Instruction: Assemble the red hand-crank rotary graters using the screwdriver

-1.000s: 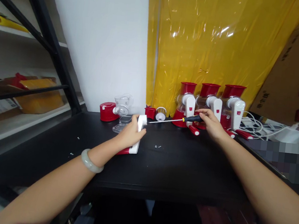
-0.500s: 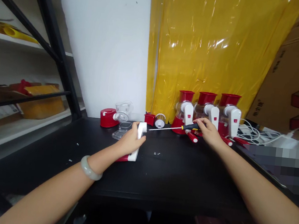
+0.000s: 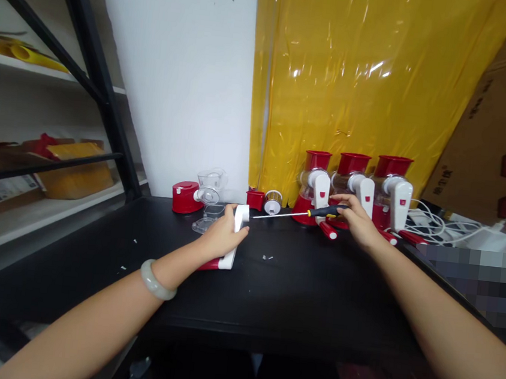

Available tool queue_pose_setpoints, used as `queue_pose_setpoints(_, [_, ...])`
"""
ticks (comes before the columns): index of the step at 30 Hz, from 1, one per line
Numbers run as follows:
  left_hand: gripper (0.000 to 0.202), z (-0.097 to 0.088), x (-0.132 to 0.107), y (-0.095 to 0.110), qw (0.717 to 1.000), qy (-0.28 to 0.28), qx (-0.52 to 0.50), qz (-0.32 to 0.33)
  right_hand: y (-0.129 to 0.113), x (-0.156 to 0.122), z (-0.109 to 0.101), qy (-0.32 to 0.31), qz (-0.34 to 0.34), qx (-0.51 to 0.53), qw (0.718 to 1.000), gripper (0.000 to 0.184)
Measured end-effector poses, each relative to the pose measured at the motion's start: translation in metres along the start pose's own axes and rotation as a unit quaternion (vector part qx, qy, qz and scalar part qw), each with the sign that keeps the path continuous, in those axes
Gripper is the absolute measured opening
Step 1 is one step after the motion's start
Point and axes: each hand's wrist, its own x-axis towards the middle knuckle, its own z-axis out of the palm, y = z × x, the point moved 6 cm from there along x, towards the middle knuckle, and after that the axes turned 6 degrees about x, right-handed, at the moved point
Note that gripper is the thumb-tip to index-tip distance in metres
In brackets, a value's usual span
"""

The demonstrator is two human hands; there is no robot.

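My left hand is closed around a white crank handle with a red grip, holding it upright over the black table. My right hand grips the dark end of a screwdriver with yellow accents. Its thin metal shaft points left, and the tip meets the round white end of the crank handle; whether it sits in a screw is too small to tell. Behind my left hand lie clear plastic parts and a red base. Small white bits lie on the table.
Three red and white rotary graters stand at the back right. A red part and a metal grating drum lie at the back middle. White cables tangle at the right, beside a cardboard box. Shelves stand left.
The fingers of my right hand have shifted on the screwdriver's handle, reaching further open along it. My left hand keeps the crank handle in nearly the same place. The view has moved slightly.
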Motion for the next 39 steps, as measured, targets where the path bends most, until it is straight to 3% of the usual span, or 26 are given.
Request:
queue_pose_setpoints(7, [0.060, -0.002, -0.001, 0.001, 1.000, 0.014, -0.012, 0.004, -0.001, -0.001, 0.002, -0.006, 0.001, 0.029, 1.000, 0.025])
queue_pose_setpoints(12, [0.060, -0.001, 0.000, 0.000, 1.000, 0.016, -0.006, 0.003, -0.007, -0.002, 0.004, -0.004, -0.006, 0.048, 0.999, 0.036])
queue_pose_setpoints(19, [0.058, -0.002, -0.002, 0.005, 1.000, 0.015, -0.010, 0.005, -0.009, -0.003, 0.001, -0.011, -0.012, -0.048, 0.999, 0.041])
queue_pose_setpoints(25, [0.058, -0.004, -0.004, 0.007, 1.000, 0.014, -0.003, 0.003, -0.014, -0.007, 0.001, 0.020, 0.004, -0.109, 0.994, 0.045])
queue_pose_setpoints(32, [0.062, -0.003, -0.002, 0.003, 1.000, 0.019, 0.012, 0.006, -0.014, -0.006, 0.003, 0.025, -0.017, -0.017, 0.999, 0.022])
queue_pose_setpoints(39, [0.063, -0.002, -0.001, 0.001, 1.000, 0.018, 0.010, 0.012, -0.004, -0.005, 0.004, 0.006, -0.003, 0.015, 1.000, 0.034])
